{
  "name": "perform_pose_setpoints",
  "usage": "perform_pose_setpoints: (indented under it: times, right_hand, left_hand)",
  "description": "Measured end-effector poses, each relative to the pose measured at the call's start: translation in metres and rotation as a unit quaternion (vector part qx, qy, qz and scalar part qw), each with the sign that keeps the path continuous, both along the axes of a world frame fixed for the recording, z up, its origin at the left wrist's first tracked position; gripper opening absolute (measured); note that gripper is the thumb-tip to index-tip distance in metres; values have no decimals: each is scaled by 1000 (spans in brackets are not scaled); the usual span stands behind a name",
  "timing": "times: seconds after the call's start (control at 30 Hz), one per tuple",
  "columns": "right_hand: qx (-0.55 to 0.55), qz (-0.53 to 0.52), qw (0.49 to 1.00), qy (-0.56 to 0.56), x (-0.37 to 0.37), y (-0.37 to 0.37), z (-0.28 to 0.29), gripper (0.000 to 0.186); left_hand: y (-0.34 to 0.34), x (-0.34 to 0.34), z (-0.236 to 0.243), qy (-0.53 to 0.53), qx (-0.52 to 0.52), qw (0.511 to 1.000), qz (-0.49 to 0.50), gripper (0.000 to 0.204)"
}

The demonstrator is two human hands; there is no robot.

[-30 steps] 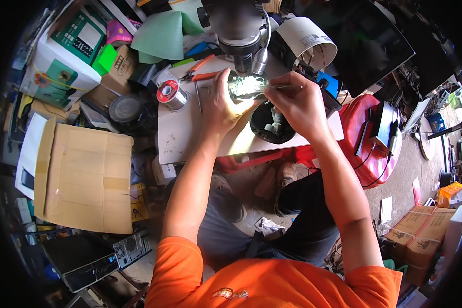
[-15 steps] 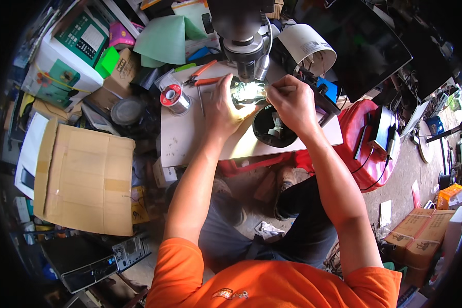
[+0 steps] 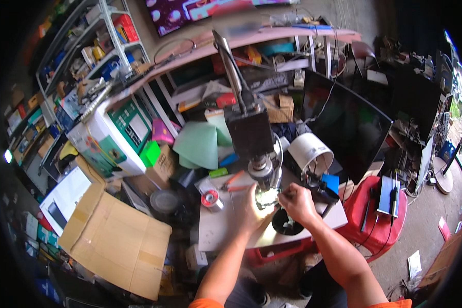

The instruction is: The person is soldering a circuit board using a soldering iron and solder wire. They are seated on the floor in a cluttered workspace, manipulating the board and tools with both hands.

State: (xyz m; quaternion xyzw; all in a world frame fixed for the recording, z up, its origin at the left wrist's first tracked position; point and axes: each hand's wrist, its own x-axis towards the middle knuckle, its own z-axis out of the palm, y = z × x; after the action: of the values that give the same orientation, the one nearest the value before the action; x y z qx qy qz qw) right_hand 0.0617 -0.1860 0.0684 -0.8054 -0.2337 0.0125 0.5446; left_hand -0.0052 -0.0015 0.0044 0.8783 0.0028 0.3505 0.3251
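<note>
My left hand (image 3: 250, 211) grips a small, shiny part (image 3: 266, 199) at its left side. Glare from a lamp washes out that part's details, so its kind does not show. Fingers of my right hand (image 3: 299, 203) are pinched together at the part's right edge; whatever they hold is hidden. Right above hangs a black microscope (image 3: 249, 134) with a silver lens end and a bent lamp. A round black dish or opening (image 3: 286, 224) lies below my right hand on the white worktop (image 3: 226, 232).
A solder spool (image 3: 212, 200) and orange-handled pliers (image 3: 234, 180) lie left on the worktop. A white cylinder (image 3: 310, 153) stands behind. Right is a red stool (image 3: 355, 218) bearing a flat device (image 3: 388, 195). A cardboard box (image 3: 120, 233) sits left, a large dark screen (image 3: 346, 115) back right.
The view has tilted up, bringing the shelves and pink bench into sight and lowering my hands in the picture. Both hands stay together at the lit part under the microscope.
</note>
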Motion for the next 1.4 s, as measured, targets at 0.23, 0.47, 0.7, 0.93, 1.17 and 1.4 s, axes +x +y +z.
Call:
perform_pose_setpoints:
  times: [0.23,0.47,0.7,0.93,1.17,1.4]
  right_hand:
    - [-1,-6,999,33,-2,-2,3,25]
    - [5,1,1000,22,-2,-3,3,26]
    - [2,6,1000,24,-4,-5,5,26]
    - [9,14,999,38,-4,-5,7,26]
    - [15,12,999,43,-3,-6,6,26]
    - [9,7,999,43,-3,-5,6,27]
  left_hand:
    - [1,4,-8,-12,17,1000,-1,100]
    - [2,2,-7,-4,19,1000,-2,101]
    - [-4,-4,3,-1,37,999,16,100]
    - [-5,-3,3,-5,35,999,13,99]
    - [-6,-4,6,5,29,999,12,99]
    - [-7,-5,8,13,33,999,22,99]
